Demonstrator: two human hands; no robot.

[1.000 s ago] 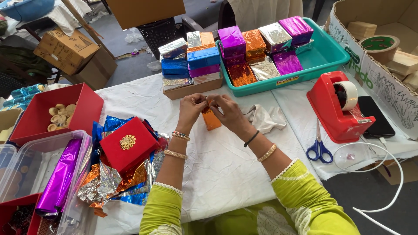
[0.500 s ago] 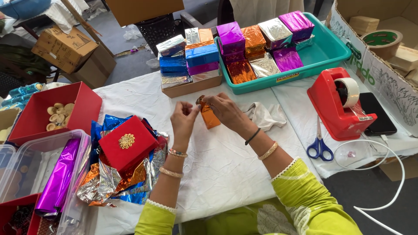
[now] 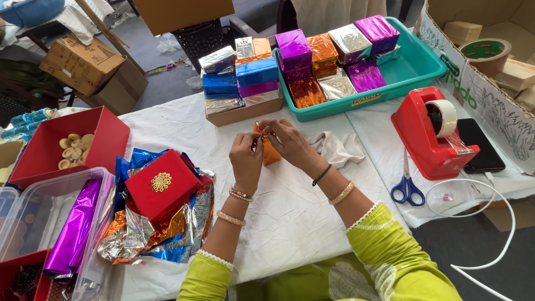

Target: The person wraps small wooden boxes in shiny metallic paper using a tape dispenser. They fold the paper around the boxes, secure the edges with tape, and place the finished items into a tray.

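Both wrists raised over the table, left hand point(image 3: 246, 156) and right hand point(image 3: 287, 140) pinch an orange foil-wrapped box point(image 3: 270, 151) (fingertips closed on its top edge).

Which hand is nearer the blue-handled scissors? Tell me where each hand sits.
Right. The right hand grips the orange foil-wrapped box, to the left of the blue-handled scissors across bare cloth. The left hand holds the box's other side, farther left.
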